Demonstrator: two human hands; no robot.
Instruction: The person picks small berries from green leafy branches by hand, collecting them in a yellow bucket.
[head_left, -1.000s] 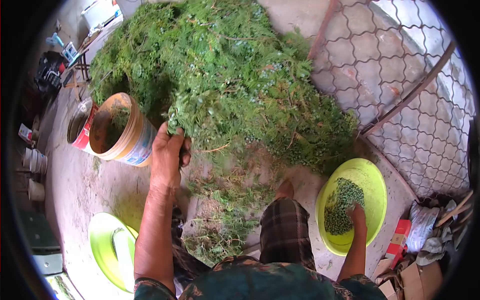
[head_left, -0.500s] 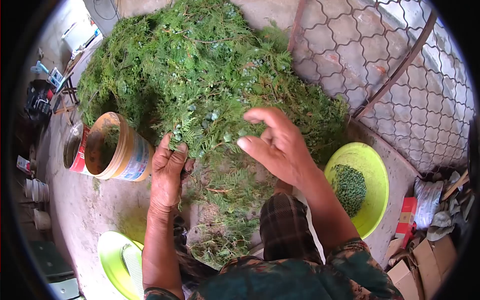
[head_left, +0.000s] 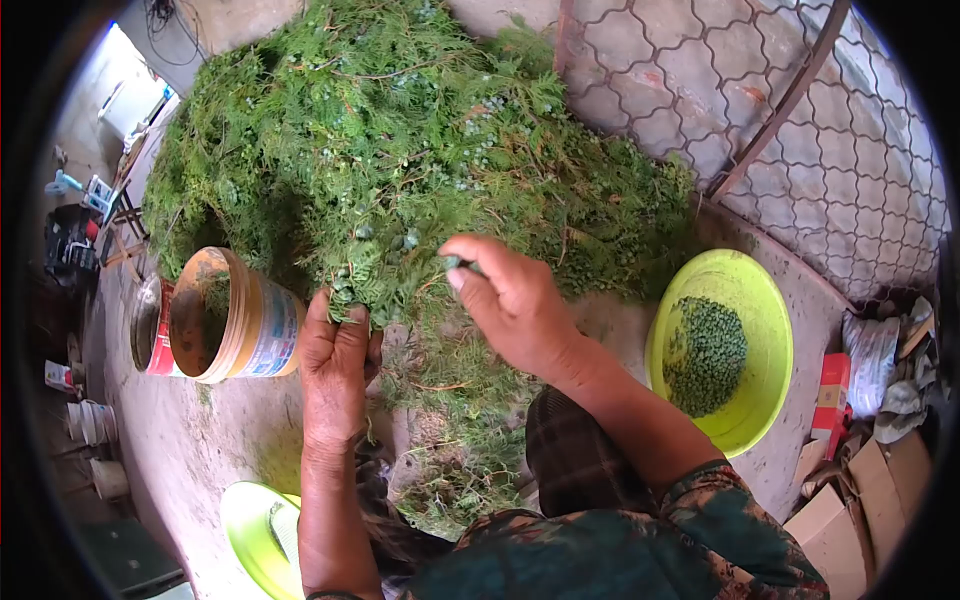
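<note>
My left hand (head_left: pixel 335 365) is closed, thumb and fingers pinching the lower end of a leafy green conifer sprig (head_left: pixel 368 278) that bears small blue-green cones. To the right of the sprig, my right hand (head_left: pixel 522 312) pinches a small green cone (head_left: pixel 459 264) between thumb and forefinger, apart from the left hand. Behind both hands rises a large heap of conifer branches (head_left: pixel 330 130) dotted with similar cones. On the right stands a yellow-green basin (head_left: pixel 770 370), partly filled with loose green cones (head_left: pixel 708 355).
An orange-brown bucket (head_left: pixel 237 320) and a red one (head_left: pixel 150 325) stand at left. Another yellow-green basin (head_left: pixel 245 530) is at lower left. Wire mesh (head_left: pixel 760 120) leans at upper right, with cardboard (head_left: pixel 835 540) below. Leaf scraps (head_left: pixel 455 450) litter the floor between my knees.
My right hand has gone from spread fingers to a pinch around a cone and shifted slightly left. My left hand keeps its hold on the sprig. The view has tilted a little.
</note>
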